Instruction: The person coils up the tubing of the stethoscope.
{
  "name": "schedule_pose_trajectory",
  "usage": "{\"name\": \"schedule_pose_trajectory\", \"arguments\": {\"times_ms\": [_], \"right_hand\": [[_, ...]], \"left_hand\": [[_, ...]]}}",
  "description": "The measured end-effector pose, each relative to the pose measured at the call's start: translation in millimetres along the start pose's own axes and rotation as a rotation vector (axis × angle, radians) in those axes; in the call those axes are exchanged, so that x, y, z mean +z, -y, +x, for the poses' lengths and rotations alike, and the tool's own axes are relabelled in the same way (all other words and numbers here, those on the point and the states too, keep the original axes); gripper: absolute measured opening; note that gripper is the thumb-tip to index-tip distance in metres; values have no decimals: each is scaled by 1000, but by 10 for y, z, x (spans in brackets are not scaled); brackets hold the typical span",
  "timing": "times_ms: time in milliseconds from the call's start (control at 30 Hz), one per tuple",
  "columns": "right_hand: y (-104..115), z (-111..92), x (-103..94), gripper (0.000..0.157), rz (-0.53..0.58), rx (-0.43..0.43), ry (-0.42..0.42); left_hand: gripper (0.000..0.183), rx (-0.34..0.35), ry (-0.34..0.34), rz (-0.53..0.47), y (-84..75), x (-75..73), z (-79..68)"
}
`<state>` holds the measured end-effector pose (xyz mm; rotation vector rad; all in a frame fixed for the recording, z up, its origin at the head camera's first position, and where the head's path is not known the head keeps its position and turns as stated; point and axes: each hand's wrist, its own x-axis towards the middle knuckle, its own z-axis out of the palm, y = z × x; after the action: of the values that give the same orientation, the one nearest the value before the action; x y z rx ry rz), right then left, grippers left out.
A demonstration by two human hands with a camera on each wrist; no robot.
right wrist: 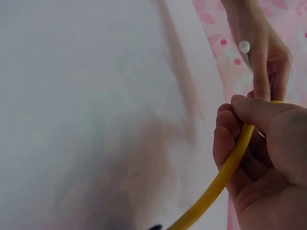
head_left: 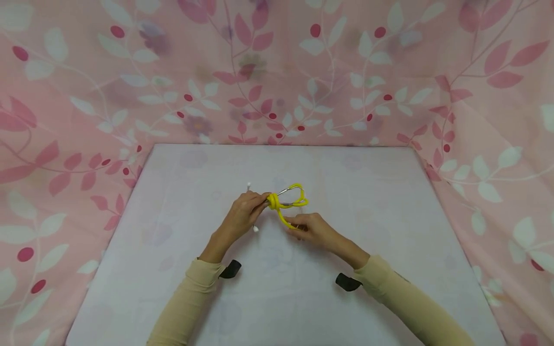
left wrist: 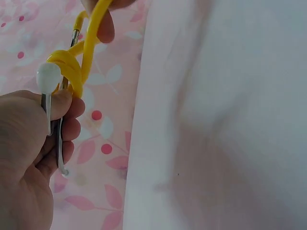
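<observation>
A stethoscope with yellow tubing [head_left: 273, 202] and metal ear tubes is held up over the white table. My left hand [head_left: 240, 216] grips the ear tubes near the wound part, thumb over them in the left wrist view. A white ear tip [left wrist: 49, 76] stands beside that thumb, and the other ear tip [head_left: 255, 229] sticks out below the hand in the head view. Yellow tubing coils around the metal, with a loop [head_left: 298, 186] reaching to the right. My right hand [head_left: 313, 230] pinches the tube's free length [right wrist: 216, 187], which hangs down past the palm in the right wrist view.
The table [head_left: 277, 298] has a white cover and stands before a pink leaf-patterned cloth [head_left: 277, 72] at the back and sides. Black wrist devices [head_left: 231, 269] stick out from both beige sleeves [head_left: 186, 302].
</observation>
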<state>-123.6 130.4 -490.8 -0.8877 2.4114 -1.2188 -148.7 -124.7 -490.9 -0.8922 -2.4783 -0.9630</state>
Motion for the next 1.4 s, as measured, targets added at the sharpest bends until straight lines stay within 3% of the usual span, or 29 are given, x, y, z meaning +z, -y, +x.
{"name": "schedule_pose_trajectory", "arguments": {"times_ms": [367, 700, 900, 1400], "right_hand": [[236, -106, -72, 35, -136, -46, 28], [460, -99, -260, 22, -498, -180, -50], [549, -36, -377, 21, -657, -218, -95], [602, 119, -595, 17, -658, -323, -175]], "left_hand": [[36, -14, 9, 52, 110, -5, -61], [30, 42, 18, 92, 112, 24, -100], [30, 18, 70, 91, 72, 10, -99], [32, 13, 251, 4, -20, -53, -82]]}}
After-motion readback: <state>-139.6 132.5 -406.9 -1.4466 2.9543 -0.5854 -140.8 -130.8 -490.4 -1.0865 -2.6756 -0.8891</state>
